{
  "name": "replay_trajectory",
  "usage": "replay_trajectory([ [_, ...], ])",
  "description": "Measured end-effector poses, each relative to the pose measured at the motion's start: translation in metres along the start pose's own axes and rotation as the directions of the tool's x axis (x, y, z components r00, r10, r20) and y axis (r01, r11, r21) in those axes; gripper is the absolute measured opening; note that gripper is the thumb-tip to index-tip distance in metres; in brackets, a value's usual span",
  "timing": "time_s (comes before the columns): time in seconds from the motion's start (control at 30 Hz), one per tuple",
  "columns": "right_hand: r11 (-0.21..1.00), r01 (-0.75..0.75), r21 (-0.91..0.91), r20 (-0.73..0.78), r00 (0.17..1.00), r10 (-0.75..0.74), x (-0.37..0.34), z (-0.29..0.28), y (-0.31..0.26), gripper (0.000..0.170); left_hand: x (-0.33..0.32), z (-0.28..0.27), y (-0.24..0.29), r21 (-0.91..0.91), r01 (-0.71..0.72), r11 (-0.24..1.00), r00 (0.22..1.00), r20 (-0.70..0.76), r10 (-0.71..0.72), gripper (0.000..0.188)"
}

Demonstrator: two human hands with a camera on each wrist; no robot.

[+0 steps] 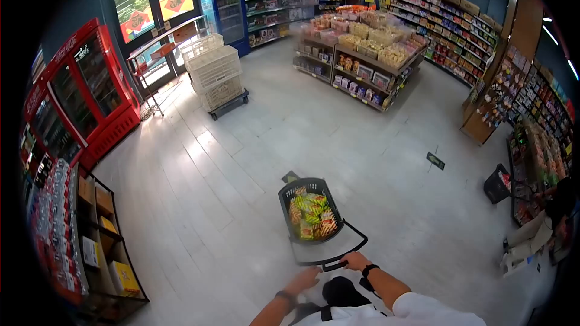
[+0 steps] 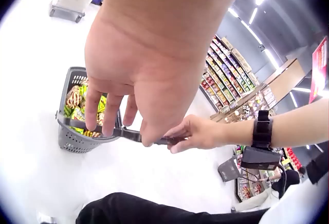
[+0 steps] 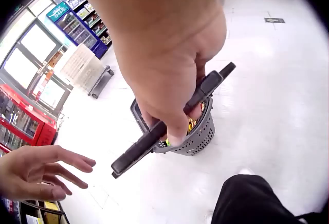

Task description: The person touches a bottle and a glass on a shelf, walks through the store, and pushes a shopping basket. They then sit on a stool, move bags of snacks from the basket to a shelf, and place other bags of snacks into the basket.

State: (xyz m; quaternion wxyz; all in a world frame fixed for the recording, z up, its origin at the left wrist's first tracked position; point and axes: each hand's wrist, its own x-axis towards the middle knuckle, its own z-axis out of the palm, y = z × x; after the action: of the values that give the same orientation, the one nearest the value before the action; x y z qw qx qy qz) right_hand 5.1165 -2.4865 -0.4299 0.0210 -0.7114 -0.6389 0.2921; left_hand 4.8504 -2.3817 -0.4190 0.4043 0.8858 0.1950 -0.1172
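Observation:
A dark grey shopping basket [image 3: 198, 141] stands on the floor in front of me, tilted toward me by its long pull handle [image 3: 136, 154]. Inside lie several yellow-green and orange-brown snack packs [image 1: 312, 208]. My right hand [image 1: 356, 261] grips the right part of the handle's crossbar, thumb and fingers curled round it. My left hand [image 1: 307, 279] is near the bar's left end, its fingers relaxed and spread apart. The right wrist view shows a gap between this left hand [image 3: 43, 172] and the bar.
Stacked white crates [image 1: 211, 78] sit on a dolly by the glass doors. Red drink fridges [image 1: 115, 124] and a low shelf [image 1: 115, 241] line the left. A display island [image 1: 362, 75] stands ahead. At right are another basket [image 1: 497, 186] and a person [image 1: 531, 235].

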Motion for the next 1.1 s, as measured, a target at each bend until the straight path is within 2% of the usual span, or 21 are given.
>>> replay_trajectory([
  [0.03, 0.999, 0.037, 0.026, 0.091, 0.995, -0.040, 0.020, -0.008, 0.005, 0.032, 0.015, -0.019, -0.010, 0.008, 0.028, 1.000, 1.000, 0.008, -0.028, 0.050],
  [0.1, 0.994, 0.022, 0.105, 0.148, 0.988, -0.038, 0.060, -0.025, 0.017, 0.037, 0.054, -0.036, -0.052, -0.071, -0.060, 0.996, 0.998, -0.026, 0.059, 0.053],
  [0.17, 0.984, 0.064, 0.169, 0.198, 0.975, -0.097, 0.109, -0.055, 0.032, 0.043, 0.081, -0.099, -0.049, -0.082, -0.075, 0.994, 0.997, 0.011, 0.076, 0.059],
  [0.23, 0.983, 0.031, 0.181, 0.168, 0.984, -0.062, 0.158, -0.083, 0.038, 0.042, 0.126, -0.134, -0.081, -0.119, -0.091, 0.989, 0.996, 0.004, 0.092, 0.062],
  [0.27, 0.981, 0.114, 0.159, 0.093, 0.987, -0.130, 0.192, -0.093, 0.041, 0.045, 0.155, -0.148, -0.106, -0.101, -0.091, 0.991, 0.996, 0.000, 0.091, 0.060],
  [0.3, 0.985, 0.136, 0.110, 0.036, 0.989, -0.140, 0.228, -0.100, 0.043, 0.044, 0.182, -0.164, -0.124, -0.022, -0.028, 0.999, 0.999, 0.019, 0.028, 0.057],
  [0.37, 0.958, 0.210, 0.197, -0.058, 0.978, -0.202, 0.299, -0.122, 0.043, 0.037, 0.211, -0.223, -0.118, 0.027, 0.102, 0.994, 0.989, 0.104, -0.105, 0.065],
  [0.4, 0.967, 0.205, 0.153, -0.020, 0.979, -0.205, 0.331, -0.137, 0.036, 0.030, 0.221, -0.235, -0.132, 0.037, 0.120, 0.992, 0.988, 0.095, -0.123, 0.065],
  [0.47, 0.959, 0.251, 0.134, -0.015, 0.968, -0.252, 0.387, -0.171, 0.035, 0.027, 0.250, -0.270, -0.152, 0.043, 0.168, 0.985, 0.984, -0.068, -0.165, 0.068],
  [0.6, 0.967, 0.226, 0.116, 0.049, 0.971, -0.233, 0.467, -0.221, 0.042, 0.023, 0.302, -0.356, -0.191, 0.081, 0.240, 0.967, 0.970, -0.052, -0.237, 0.055],
  [0.63, 0.970, 0.191, 0.153, 0.036, 0.979, -0.198, 0.489, -0.233, 0.044, 0.023, 0.319, -0.365, -0.211, 0.062, 0.222, 0.973, 0.968, -0.131, -0.213, 0.053],
  [0.67, 0.972, 0.201, 0.123, 0.091, 0.973, -0.213, 0.515, -0.239, 0.045, 0.025, 0.335, -0.384, -0.220, 0.028, 0.291, 0.956, 0.950, -0.128, -0.285, 0.049],
  [0.73, 0.966, 0.234, 0.110, 0.043, 0.970, -0.240, 0.562, -0.259, 0.047, 0.021, 0.359, -0.456, -0.193, 0.019, 0.364, 0.931, 0.925, -0.128, -0.358, 0.036],
  [0.77, 0.967, 0.235, 0.102, 0.063, 0.968, -0.242, 0.585, -0.276, 0.043, 0.018, 0.380, -0.455, -0.241, 0.001, 0.377, 0.926, 0.920, -0.119, -0.374, 0.027],
  [0.83, 0.975, 0.198, 0.106, 0.139, 0.967, -0.211, 0.629, -0.301, 0.042, 0.018, 0.404, -0.494, -0.281, 0.040, 0.345, 0.938, 0.938, 0.003, -0.345, 0.023],
  [0.9, 0.967, 0.233, 0.100, 0.119, 0.963, -0.244, 0.680, -0.303, 0.036, 0.019, 0.424, -0.535, -0.310, 0.060, 0.415, 0.908, 0.910, -0.011, -0.415, 0.020],
  [0.93, 0.961, 0.241, 0.137, 0.097, 0.962, -0.255, 0.716, -0.294, 0.041, 0.019, 0.442, -0.518, -0.372, 0.151, 0.333, 0.931, 0.941, -0.118, -0.318, 0.018],
  [0.97, 0.962, 0.242, 0.129, 0.097, 0.962, -0.255, 0.753, -0.309, 0.041, 0.019, 0.452, -0.544, -0.381, 0.125, 0.370, 0.920, 0.923, -0.162, -0.349, 0.019],
  [1.03, 0.945, 0.255, 0.202, -0.153, 0.962, -0.227, 0.811, -0.345, 0.046, 0.018, 0.475, -0.621, -0.369, 0.059, 0.336, 0.940, 0.899, -0.318, -0.302, 0.020],
  [1.07, 0.974, 0.218, 0.068, -0.023, 0.976, -0.217, 0.848, -0.375, 0.051, 0.025, 0.502, -0.637, -0.398, 0.015, 0.275, 0.961, 0.871, -0.427, -0.242, 0.019],
  [1.1, 0.942, 0.326, 0.078, -0.142, 0.939, -0.313, 0.885, -0.377, 0.076, 0.027, 0.529, -0.664, -0.414, 0.093, 0.249, 0.964, 0.857, -0.485, -0.174, 0.018],
])
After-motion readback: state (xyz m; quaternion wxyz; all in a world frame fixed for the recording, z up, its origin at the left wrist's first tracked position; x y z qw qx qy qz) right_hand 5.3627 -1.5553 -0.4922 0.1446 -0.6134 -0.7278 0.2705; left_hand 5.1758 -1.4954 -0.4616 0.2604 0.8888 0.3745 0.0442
